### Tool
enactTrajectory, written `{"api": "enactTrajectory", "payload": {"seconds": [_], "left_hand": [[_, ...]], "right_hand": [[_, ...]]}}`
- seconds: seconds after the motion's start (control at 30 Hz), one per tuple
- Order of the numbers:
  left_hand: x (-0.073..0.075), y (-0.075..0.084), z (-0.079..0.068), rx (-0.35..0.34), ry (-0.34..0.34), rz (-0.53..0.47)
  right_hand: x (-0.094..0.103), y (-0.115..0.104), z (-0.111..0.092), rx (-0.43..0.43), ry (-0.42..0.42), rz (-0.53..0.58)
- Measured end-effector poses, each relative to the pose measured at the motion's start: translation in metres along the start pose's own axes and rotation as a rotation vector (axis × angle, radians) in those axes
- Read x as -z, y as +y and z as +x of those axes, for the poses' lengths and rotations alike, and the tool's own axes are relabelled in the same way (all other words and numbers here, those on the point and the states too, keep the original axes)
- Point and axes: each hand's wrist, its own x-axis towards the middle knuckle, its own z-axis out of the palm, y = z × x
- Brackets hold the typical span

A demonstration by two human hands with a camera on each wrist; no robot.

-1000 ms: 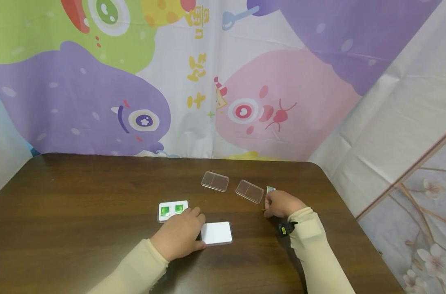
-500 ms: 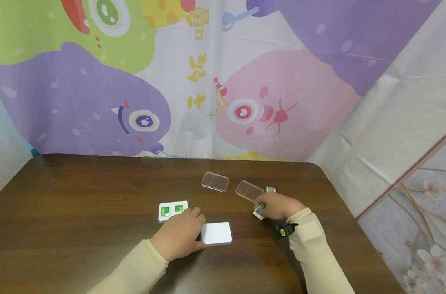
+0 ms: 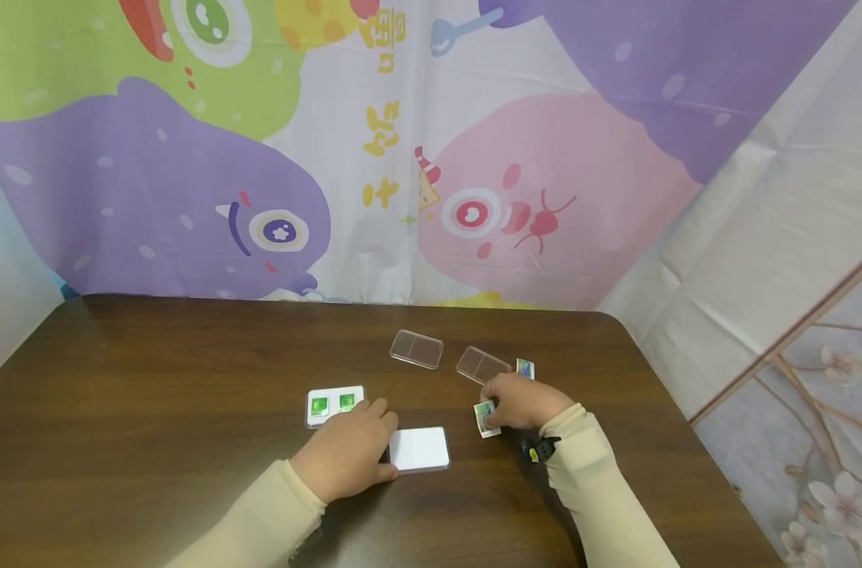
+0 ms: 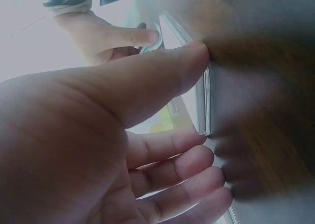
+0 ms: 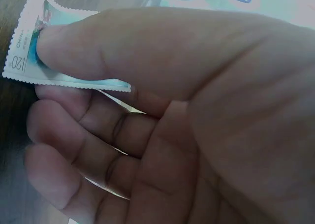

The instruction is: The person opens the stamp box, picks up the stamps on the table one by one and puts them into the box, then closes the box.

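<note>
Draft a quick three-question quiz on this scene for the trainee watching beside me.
1. What does the right hand pinch?
2. True or false: the left hand holds the white case.
3. How many green squares show on the other case?

Key
1. A stamp.
2. True.
3. Two.
</note>
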Motion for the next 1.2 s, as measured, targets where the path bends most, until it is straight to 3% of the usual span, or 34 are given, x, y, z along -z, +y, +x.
{"api": "enactTrajectory", "payload": {"seconds": [0.2,0.47,0.63,0.97,1.2], "left_hand": [[-0.0003,-0.0008,0.0000,0.002,-0.001,-0.016],[0.0001,-0.0002,-0.0012,0.000,0.009,-0.021],[0.0016,0.0018,-0.0020,0.007,0.004,-0.042],[0.0024,0.0072,-0.0020,0.094,0.008,-0.108],[0.0057,0.0041,-0.0048,0.179,-0.036,-0.151]], "right_hand": [[-0.0012,-0.0015,0.0009,-0.023,0.016,-0.026],[-0.0017,-0.0019,-0.0007,-0.059,0.021,0.048],[-0.0009,-0.0016,-0.0017,-0.045,0.023,0.038],[-0.0009,-0.0021,-0.0020,-0.020,0.002,0.009],[-0.0013,-0.0024,-0.0034,-0.013,-0.014,0.021]]}}
